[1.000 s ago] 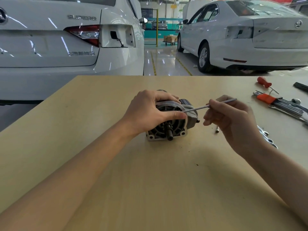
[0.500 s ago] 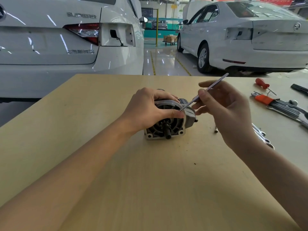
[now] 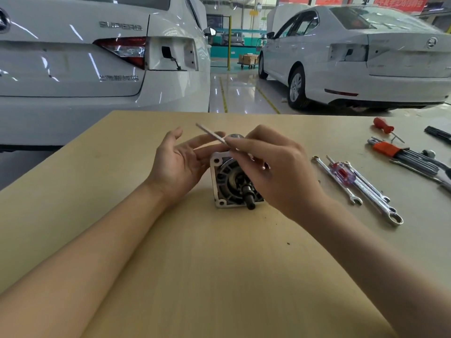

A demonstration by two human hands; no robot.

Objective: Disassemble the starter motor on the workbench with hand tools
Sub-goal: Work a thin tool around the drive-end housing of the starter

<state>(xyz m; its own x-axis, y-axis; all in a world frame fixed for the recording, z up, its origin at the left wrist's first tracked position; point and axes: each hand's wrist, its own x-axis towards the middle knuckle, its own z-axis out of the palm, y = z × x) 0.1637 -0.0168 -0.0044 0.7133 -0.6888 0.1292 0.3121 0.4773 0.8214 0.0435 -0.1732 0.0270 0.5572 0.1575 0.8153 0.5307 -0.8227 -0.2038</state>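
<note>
The starter motor [image 3: 228, 181] lies on the wooden workbench [image 3: 219, 264] with its square aluminium flange and dark shaft facing me. My left hand [image 3: 180, 162] is open beside the motor's left side, palm turned toward it, fingers straight and reaching behind the housing. My right hand [image 3: 275, 167] hovers over the motor's right half and hides it. Its fingers pinch a long thin metal through-bolt [image 3: 211, 134], which points up and to the left above the motor.
Two combination wrenches [image 3: 366, 189] and a clear-handled red screwdriver [image 3: 341, 173] lie to the right of the motor. Further right are a hex key set in an orange holder [image 3: 402, 154] and a red-handled screwdriver [image 3: 384, 128]. Two white cars stand beyond the bench's far edge.
My left hand has let go of the motor and opened beside it. My right hand has swung the thin bolt from pointing right to pointing up-left. The view has shifted, so the motor appears turned.
</note>
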